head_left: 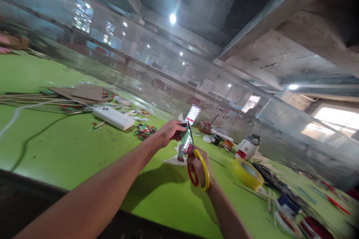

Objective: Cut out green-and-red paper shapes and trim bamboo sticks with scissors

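Observation:
My right hand (200, 164) grips a pair of scissors (207, 175) with one yellow and one red handle loop, its dark blades pointing up and away. Pinched in my left hand (171, 133) is a shiny green piece of film (185, 136) with a dark red patch near its lower end. The blades lie along the right side of this film; whether they are cutting into it I cannot tell. Below both hands, white scraps (175, 160) rest on the tabletop. Left of my left hand sits a pile of small red and green pieces (146, 130).
A white power bank (113, 117) with a cable lies at left, near cardboard (86, 92) and thin sticks (33, 99). To the right are a yellow tape roll (248, 173), a white container (249, 145) and small paint jars (227, 145). A perforated screen (157, 71) borders the green table (84, 157).

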Demonstrator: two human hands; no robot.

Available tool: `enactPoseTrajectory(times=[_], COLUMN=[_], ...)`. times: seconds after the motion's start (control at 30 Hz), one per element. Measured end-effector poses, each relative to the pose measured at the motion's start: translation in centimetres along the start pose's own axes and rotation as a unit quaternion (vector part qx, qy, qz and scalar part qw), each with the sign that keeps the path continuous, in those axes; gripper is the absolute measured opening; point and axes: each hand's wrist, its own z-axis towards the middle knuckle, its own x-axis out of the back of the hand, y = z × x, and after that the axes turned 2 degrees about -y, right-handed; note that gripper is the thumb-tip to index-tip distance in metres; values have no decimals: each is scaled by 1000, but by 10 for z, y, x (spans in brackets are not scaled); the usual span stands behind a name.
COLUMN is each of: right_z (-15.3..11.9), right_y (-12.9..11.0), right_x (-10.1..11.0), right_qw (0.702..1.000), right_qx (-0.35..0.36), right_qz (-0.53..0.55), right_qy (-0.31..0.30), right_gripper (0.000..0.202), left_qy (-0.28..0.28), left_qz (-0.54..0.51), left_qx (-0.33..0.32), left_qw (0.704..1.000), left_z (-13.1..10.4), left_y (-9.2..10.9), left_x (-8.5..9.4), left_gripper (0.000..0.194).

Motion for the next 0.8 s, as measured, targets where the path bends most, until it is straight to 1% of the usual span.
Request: enactPoseTrajectory(times=[0.13,0.3,0.47,0.57,0.8], right_z=[0,-1,0,1,-1], right_y=[-1,-3,3,5,-1], right_x=[-1,-2,-1,0,-1], right_qw=[1000,1000,1000,999,999], right_qx=[-16,-16,-21,-23,-30], right_qz=[3,11,20,23,36], right_qy=[2,0,6,5,8], right_gripper=[5,5,6,7,7], left_qy=[0,-3,-10,-17,-11], left_qz=[-1,-4,-7,-11,-5], left_qx=[-3,-6,-27,-35,-31], left_qw=[1000,1000,1000,999,999], left_z=[1,1,3,3,3], left_y=[-1,-3,-9,-11,-9], left_x=[1,-1,-3,-3,-3], left_gripper=[12,12,7,7,8])
